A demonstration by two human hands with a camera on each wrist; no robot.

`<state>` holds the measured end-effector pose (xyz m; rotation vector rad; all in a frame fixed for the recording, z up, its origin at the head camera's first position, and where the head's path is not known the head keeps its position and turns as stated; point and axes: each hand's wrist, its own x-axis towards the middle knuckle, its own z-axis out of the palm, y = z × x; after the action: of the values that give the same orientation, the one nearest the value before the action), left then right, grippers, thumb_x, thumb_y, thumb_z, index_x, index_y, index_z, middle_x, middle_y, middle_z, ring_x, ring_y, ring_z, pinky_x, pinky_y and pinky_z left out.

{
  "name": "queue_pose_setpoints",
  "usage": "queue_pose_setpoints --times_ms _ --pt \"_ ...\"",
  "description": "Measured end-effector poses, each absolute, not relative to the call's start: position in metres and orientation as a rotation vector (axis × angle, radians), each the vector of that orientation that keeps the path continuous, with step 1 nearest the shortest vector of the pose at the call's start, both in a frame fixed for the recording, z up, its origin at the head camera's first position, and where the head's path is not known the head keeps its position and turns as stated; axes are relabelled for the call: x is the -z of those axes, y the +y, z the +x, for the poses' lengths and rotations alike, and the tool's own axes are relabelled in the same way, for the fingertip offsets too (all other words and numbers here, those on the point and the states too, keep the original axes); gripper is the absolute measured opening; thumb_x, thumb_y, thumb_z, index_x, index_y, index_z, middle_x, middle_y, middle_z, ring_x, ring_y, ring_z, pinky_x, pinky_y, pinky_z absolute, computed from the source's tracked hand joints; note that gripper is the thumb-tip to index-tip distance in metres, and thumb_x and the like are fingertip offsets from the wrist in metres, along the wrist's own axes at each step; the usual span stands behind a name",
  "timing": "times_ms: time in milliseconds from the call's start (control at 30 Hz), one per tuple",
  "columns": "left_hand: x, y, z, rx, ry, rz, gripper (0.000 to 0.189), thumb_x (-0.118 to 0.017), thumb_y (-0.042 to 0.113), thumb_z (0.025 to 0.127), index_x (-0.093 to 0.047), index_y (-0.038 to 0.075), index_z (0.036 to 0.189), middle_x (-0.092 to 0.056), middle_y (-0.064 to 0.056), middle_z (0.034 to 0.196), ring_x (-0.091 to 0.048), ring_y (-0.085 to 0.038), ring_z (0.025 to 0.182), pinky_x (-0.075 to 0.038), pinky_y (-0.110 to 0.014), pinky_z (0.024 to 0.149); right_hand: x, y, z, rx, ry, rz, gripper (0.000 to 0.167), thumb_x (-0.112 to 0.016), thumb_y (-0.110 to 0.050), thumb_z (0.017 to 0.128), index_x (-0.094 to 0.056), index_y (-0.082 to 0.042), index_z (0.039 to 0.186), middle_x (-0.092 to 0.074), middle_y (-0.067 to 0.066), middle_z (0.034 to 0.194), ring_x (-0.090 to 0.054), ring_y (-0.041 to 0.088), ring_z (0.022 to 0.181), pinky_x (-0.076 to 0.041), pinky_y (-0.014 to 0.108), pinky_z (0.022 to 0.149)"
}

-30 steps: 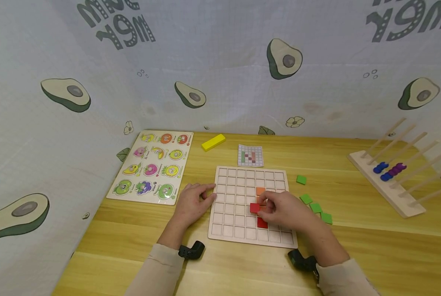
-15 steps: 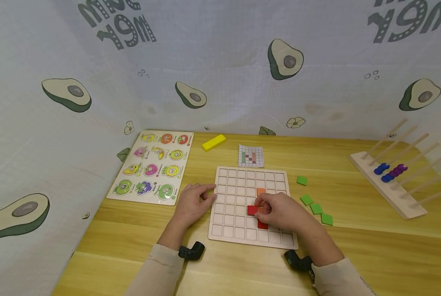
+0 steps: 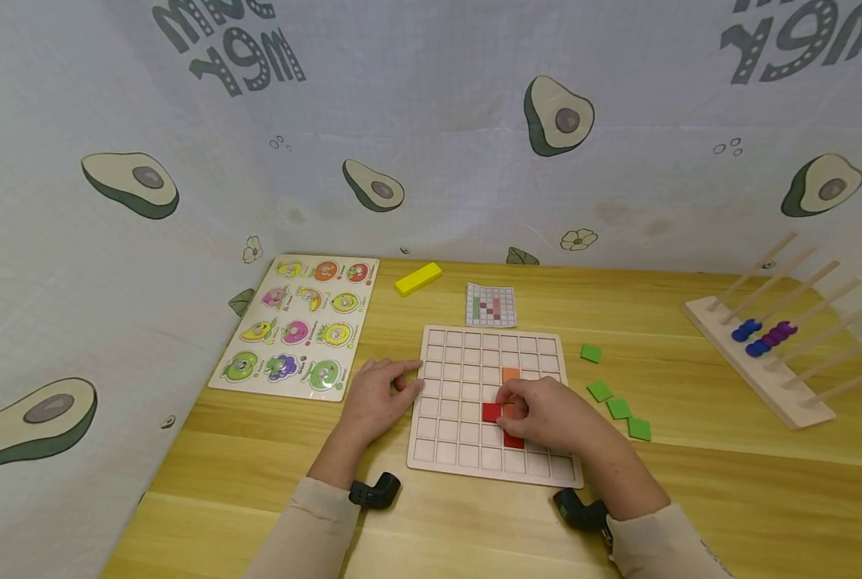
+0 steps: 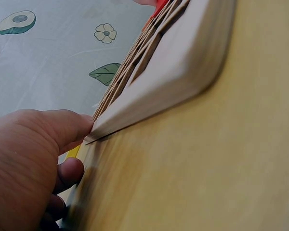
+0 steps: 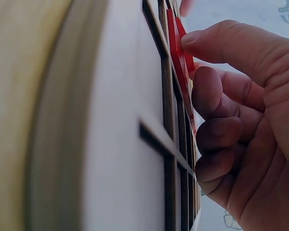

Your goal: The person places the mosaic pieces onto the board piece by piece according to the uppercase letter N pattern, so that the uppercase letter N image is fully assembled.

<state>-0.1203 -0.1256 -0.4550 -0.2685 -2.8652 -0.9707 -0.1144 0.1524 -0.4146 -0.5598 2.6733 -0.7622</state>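
Observation:
A pale wooden grid board lies on the table between both hands. My right hand pinches a square red tile between thumb and fingers, low over a cell right of the board's middle. Another red tile sits in a cell under that hand, and an orange tile in one farther back. In the right wrist view the thumb is on the tilted red tile, the lower fingers curled beside the grid. With its thumb and forefinger tips, my left hand touches the board's left edge.
Several green tiles lie right of the board. Behind it is a small printed pattern card, with a yellow block to its left. A fruit puzzle board lies at left; a peg stand with blue and purple pieces stands at right.
My right hand has moved slightly left and toward me with the red tile, bringing it lower over its cell. The left hand has stayed at the board's edge.

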Motion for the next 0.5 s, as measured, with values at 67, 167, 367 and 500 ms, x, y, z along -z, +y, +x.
queue_pose_setpoints --times_ms 67,167,367,500 --pt "0.455 -0.126 -0.120 0.971 -2.866 -0.268 0.031 -0.073 0.033 0.094 -0.076 0.022 0.122 -0.057 0.010 0.074 -0.045 -0.011 0.075 -0.036 -0.027 0.071 0.415 0.152 -0.114 0.757 2.675 -0.568 0.015 -0.078 -0.021 0.087 -0.069 -0.017 0.098 -0.053 -0.006 0.066 -0.047 0.010 0.062 -0.037 0.025 0.057" --pt "0.456 -0.126 -0.120 0.974 -2.867 -0.267 0.031 -0.073 0.033 0.094 -0.076 0.022 0.122 -0.057 0.010 0.075 -0.045 -0.011 0.075 -0.035 -0.027 0.071 0.415 0.152 -0.114 0.748 2.683 -0.574 0.015 -0.078 -0.022 0.087 -0.069 -0.017 0.098 -0.053 -0.007 0.066 -0.047 0.010 0.062 -0.037 0.025 0.057" --pt "0.456 -0.126 -0.120 0.975 -2.869 -0.266 0.031 -0.073 0.034 0.094 -0.076 0.023 0.123 -0.057 0.010 0.075 -0.044 -0.011 0.076 -0.035 -0.027 0.070 0.412 0.157 -0.114 0.772 2.686 -0.568 0.017 -0.079 -0.024 0.087 -0.071 -0.018 0.102 -0.054 -0.007 0.068 -0.047 0.009 0.063 -0.039 0.025 0.059" --pt "0.456 -0.126 -0.121 0.981 -2.866 -0.263 0.031 -0.073 0.034 0.094 -0.076 0.023 0.123 -0.058 0.010 0.075 -0.044 -0.011 0.076 -0.035 -0.027 0.070 0.407 0.168 -0.114 0.848 2.659 -0.532 0.023 -0.079 -0.025 0.088 -0.071 -0.017 0.109 -0.055 -0.005 0.073 -0.048 0.010 0.065 -0.040 0.024 0.058"
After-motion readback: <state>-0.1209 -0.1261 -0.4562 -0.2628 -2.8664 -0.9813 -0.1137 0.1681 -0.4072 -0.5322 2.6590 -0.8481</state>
